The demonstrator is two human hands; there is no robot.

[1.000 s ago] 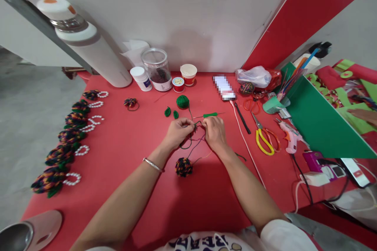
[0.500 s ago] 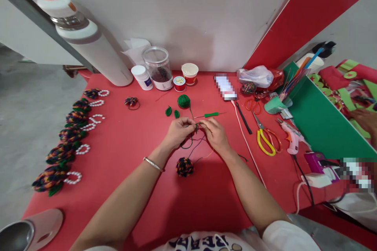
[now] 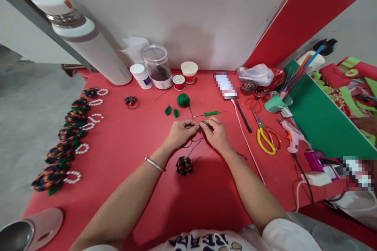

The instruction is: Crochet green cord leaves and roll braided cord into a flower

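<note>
Both hands meet over the middle of the red table. My left hand (image 3: 183,131) pinches green yarn (image 3: 190,110) that runs down from a green yarn ball (image 3: 183,100). Close beside it, my right hand (image 3: 216,133) is closed on the same yarn, a small loop of it showing at the fingertips. Below them lies a dark multicoloured knitted ball (image 3: 184,166), with loose thread ends reaching up toward the hands. Two small green crocheted leaves (image 3: 167,110) and a green-handled crochet hook (image 3: 211,113) lie just beyond the hands.
Several multicoloured yarn pieces with white bead loops (image 3: 75,133) line the left edge. A tall white flask (image 3: 97,47), a clear jar (image 3: 157,68) and a paper cup (image 3: 189,72) stand at the back. Yellow-handled scissors (image 3: 265,141), a phone (image 3: 225,86) and a pink glue gun (image 3: 292,137) lie right.
The fingers of my right hand have shifted, and a small loop of green yarn now shows above them. My left hand stays at nearly the same spot.
</note>
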